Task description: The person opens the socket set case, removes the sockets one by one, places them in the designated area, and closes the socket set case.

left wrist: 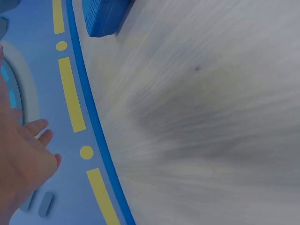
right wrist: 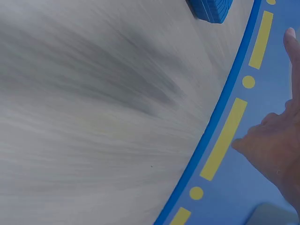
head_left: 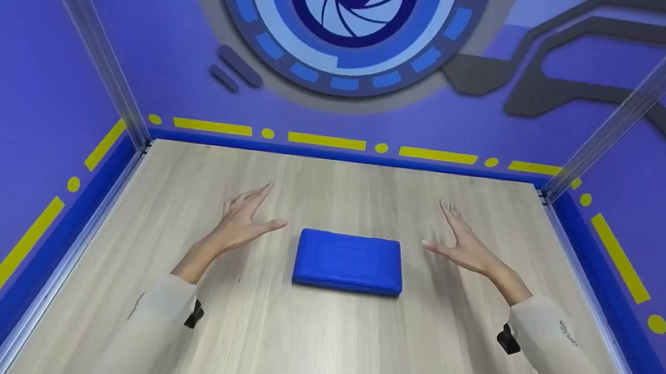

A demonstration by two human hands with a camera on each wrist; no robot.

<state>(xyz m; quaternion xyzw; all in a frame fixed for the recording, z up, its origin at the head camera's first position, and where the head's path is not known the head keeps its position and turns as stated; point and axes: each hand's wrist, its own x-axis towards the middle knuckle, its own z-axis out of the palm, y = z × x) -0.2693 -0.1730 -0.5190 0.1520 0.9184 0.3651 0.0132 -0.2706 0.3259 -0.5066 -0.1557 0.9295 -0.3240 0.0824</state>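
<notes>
Blue case (head_left: 349,262): it lies flat near the middle of the bench (head_left: 319,348), between your two hands, with a long side towards you and a faint rectangle marked on its top.
Left hand (head_left: 239,224): you hold it wide and empty, to the left of the case, the thumb spread from the fingers and pointing towards the case, just apart from it.
Right hand (head_left: 466,250): you hold it wide and empty too, to the right of the case, thumb towards it and apart from it.
Wrist views: each shows you a ribbed end of the case at the top edge, with part of your hand at the side.
Sleeves (head_left: 560,345): yours are pale, with a small black piece (head_left: 509,340) by each cuff.
Bench top: pale wood grain.
Walls (head_left: 140,43): blue-purple, with yellow bars and dots along the bottom.
</notes>
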